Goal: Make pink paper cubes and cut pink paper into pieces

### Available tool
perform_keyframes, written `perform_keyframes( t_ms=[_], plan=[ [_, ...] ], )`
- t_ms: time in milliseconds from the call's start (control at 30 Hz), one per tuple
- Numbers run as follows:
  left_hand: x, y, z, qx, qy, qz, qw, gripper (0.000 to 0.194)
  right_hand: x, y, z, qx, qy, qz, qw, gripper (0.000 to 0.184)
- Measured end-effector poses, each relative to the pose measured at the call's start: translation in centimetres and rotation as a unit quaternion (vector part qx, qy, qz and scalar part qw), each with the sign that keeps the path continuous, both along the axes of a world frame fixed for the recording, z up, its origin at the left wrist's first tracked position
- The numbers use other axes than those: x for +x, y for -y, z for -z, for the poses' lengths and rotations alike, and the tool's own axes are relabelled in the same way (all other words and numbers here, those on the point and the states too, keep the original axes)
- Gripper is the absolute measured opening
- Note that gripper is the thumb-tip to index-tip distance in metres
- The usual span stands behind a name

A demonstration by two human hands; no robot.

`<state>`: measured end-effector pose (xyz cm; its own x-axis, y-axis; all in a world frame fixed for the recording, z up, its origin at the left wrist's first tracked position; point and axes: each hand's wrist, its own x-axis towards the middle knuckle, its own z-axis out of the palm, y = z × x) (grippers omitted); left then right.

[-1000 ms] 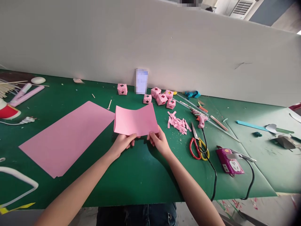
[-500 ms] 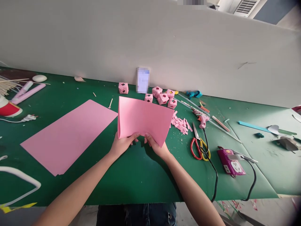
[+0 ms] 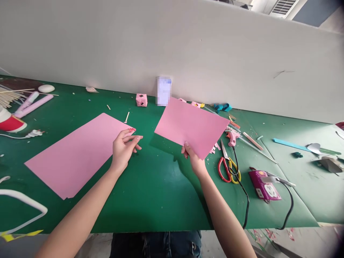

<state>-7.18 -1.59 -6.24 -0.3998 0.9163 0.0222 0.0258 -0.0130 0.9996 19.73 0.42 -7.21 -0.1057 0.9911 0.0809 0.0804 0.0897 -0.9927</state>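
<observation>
My right hand [image 3: 194,156] pinches the lower edge of a pink sheet of paper [image 3: 192,125], thumb on top. The sheet is tilted above the table and hides most of the small pink paper boxes behind it. My left hand [image 3: 125,147] holds nothing; its fingers are bent and apart, over the right end of a larger pink sheet [image 3: 72,157] lying flat on the table. One pink paper box with dark diamond openings [image 3: 141,100] stands beyond the hands.
A phone [image 3: 163,91] leans on the wall. To the right lie scissors [image 3: 225,163], a pink glue gun [image 3: 231,138] and a purple power socket [image 3: 264,184] with black cables. A red-and-white cup [image 3: 12,122] and sticks [image 3: 12,96] lie left on the green table [image 3: 150,204].
Both hands held the folded pink paper before. My left hand has let go and moved left; my right hand has carried the paper right, over the boxes and paper strips.
</observation>
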Motion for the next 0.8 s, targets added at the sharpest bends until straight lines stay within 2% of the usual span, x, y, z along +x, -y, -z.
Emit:
perform_keyframes(
  t_ms=[67,133,200,233,400,667,800],
  plan=[
    [0.2,0.0,-0.3,-0.008,0.015,0.049,0.999,0.064,0.0,-0.1,0.1,-0.002,-0.004,-0.001,1.000,0.052],
    [0.9,0.3,-0.4,-0.032,0.030,0.141,0.989,0.064,-0.3,0.1,0.2,-0.009,-0.003,-0.022,1.000,0.052],
    [1.8,0.7,-0.5,-0.053,0.037,0.211,0.975,0.058,-0.8,0.5,0.2,-0.018,0.001,-0.049,0.999,0.052],
    [2.2,0.9,-0.5,-0.057,0.037,0.224,0.972,0.052,-1.0,0.7,0.1,-0.022,0.003,-0.061,0.998,0.052],
    [3.1,1.2,-0.4,-0.046,0.034,0.194,0.979,0.037,-1.8,1.1,-0.3,-0.029,0.011,-0.088,0.996,0.055],
    [2.8,0.7,0.1,-0.040,0.076,0.098,0.992,0.033,-2.2,1.2,-0.5,-0.027,0.017,-0.099,0.995,0.056],
    [2.8,0.5,0.3,-0.041,0.086,0.071,0.993,0.032,-2.5,1.4,-0.5,-0.030,0.025,-0.104,0.994,0.057]
  ],
)
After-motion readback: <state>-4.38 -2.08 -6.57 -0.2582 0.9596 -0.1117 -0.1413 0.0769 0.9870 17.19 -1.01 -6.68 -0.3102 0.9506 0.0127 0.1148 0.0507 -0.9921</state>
